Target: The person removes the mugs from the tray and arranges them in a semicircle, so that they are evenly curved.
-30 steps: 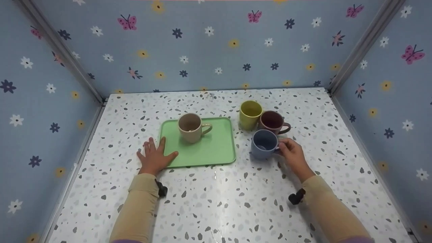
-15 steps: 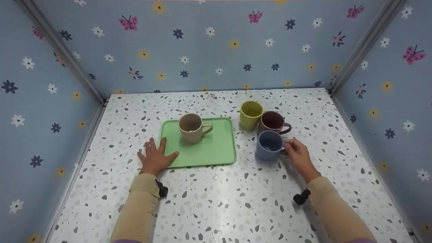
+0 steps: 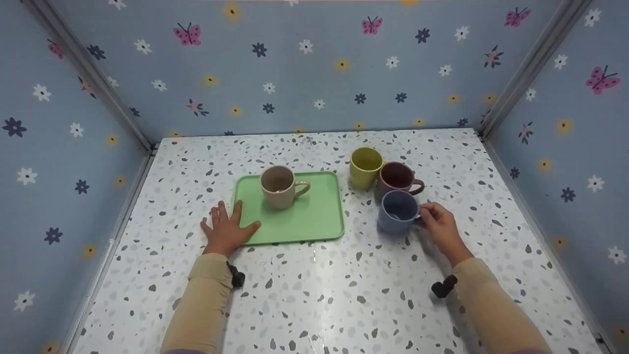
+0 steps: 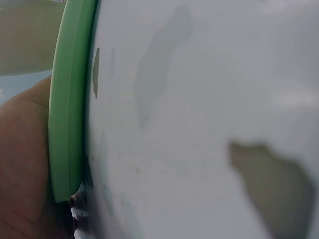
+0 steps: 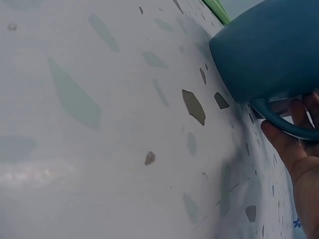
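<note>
My right hand (image 3: 442,231) pinches the handle of a blue mug (image 3: 397,212), which stands upright in front of a maroon mug (image 3: 396,176). In the right wrist view the fingers hold the blue mug's looped handle (image 5: 284,123). Behind and to the left of the maroon mug is a yellow mug (image 3: 364,168). A beige mug (image 3: 278,188) stands on the green tray (image 3: 314,221), its handle pointing right. With fingers spread, my left hand (image 3: 226,231) rests at the tray's left edge, thumb over the rim; the left wrist view shows the palm beside the tray's rim (image 4: 70,114).
All of it stands on a white speckled table (image 3: 314,295). Blue flowered panels (image 3: 314,69) close in the table at the back and both sides, with metal posts (image 3: 530,73) at the corners.
My right hand has moved the blue mug a short way to the right, by its handle. The left hand, the tray and the other mugs have stayed where they were.
</note>
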`<state>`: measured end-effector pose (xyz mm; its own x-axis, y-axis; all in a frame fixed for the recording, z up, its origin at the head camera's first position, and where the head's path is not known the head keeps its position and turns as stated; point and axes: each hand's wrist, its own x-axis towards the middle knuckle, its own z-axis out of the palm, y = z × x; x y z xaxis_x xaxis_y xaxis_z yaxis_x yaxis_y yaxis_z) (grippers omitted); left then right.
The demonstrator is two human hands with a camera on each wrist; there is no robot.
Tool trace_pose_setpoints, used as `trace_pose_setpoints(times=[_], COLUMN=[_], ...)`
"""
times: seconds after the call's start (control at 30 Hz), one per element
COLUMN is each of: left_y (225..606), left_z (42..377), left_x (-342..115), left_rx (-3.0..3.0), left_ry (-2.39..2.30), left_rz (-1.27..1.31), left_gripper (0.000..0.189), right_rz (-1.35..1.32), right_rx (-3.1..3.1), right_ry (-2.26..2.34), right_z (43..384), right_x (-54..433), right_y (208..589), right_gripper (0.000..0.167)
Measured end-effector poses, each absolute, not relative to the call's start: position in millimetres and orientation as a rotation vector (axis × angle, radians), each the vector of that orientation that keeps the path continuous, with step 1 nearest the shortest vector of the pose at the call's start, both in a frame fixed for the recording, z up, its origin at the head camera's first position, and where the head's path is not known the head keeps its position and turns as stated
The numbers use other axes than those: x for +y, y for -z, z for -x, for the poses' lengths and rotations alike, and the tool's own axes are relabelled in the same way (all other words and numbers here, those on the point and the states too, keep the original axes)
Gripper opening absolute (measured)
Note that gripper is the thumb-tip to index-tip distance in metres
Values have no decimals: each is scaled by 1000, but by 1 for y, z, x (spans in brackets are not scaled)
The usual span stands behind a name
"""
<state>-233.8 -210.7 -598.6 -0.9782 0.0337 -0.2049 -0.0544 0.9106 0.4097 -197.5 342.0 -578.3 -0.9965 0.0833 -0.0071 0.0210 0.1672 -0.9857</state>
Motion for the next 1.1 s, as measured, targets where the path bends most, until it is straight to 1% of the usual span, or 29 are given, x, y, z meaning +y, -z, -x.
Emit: trace_pose_setpoints(times=[0.27,0.37,0.53,0.73,1.1], left_y=[598,598,597,596,597], left_z=[234,233,234,233,234], left_x=[-211,-211,-210,-210,-210], left_rx=[2851,2852,2848,2864,2856], left_ry=[-628,-619,-623,-612,-611], left_rz=[14,16,11,5,1], left_gripper=[97,97,97,96,97], right_rz=[96,141,200,134,26], right_rx=[-2396,-2408,-2384,-2165,-1951], right_ry=[-2000,-2030,-2100,-2140,-2145], right_z=[197,198,200,208,231], right_x=[344,344,346,346,330], right_y=[576,574,568,555,521], right_gripper=[33,34,40,46,34])
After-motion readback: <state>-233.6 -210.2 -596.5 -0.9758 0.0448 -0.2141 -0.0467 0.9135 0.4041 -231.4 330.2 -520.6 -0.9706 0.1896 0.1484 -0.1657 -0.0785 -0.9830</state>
